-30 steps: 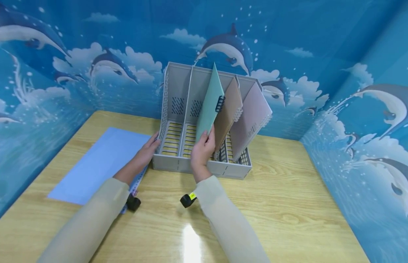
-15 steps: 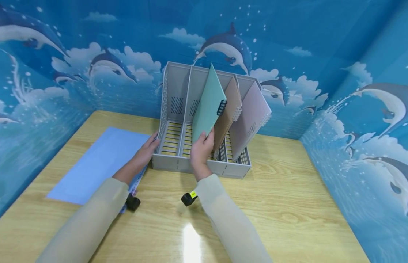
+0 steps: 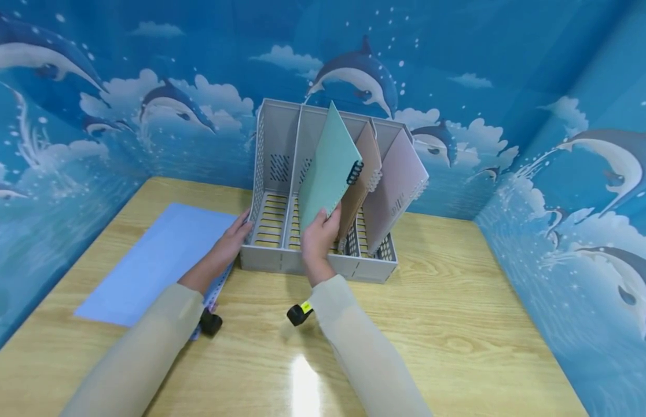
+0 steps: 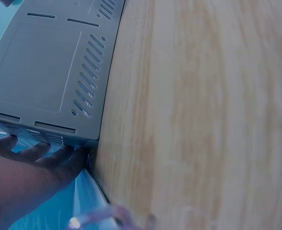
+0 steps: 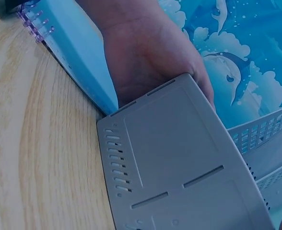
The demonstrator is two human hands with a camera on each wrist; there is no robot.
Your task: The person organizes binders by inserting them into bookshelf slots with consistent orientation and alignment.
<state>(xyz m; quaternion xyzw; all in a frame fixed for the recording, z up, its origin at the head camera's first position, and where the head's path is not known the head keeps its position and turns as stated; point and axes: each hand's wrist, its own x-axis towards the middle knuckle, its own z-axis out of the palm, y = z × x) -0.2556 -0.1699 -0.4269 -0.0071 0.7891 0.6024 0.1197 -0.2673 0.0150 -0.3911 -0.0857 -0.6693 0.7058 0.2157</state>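
A grey desktop file organizer [image 3: 271, 259] with upright dividers stands at the back of the table. My right hand [image 3: 319, 236] pinches the lower front edge of a green spiral notebook [image 3: 328, 171], which leans in a middle compartment; its black rings face forward right. My left hand [image 3: 226, 246] rests against the organizer's left side; in the left wrist view this hand [image 4: 30, 179] has its fingers extended along the side wall. Right of the green notebook stand a brown spiral notebook [image 3: 369, 156] and a pink spiral notebook [image 3: 396, 188], both tilted. The right fingertips are partly hidden behind the green cover.
A large light-blue spiral notebook [image 3: 156, 263] lies flat on the wooden table [image 3: 448, 324] at the left, partly under the left forearm. Dolphin-printed blue sheeting [image 3: 198, 52] closes in the back and sides. Small black wrist cameras hang below both sleeves.
The green notebook's lower part has swung left and its cover turned more toward me. My right hand has barely shifted; the left hand keeps its place on the organizer.
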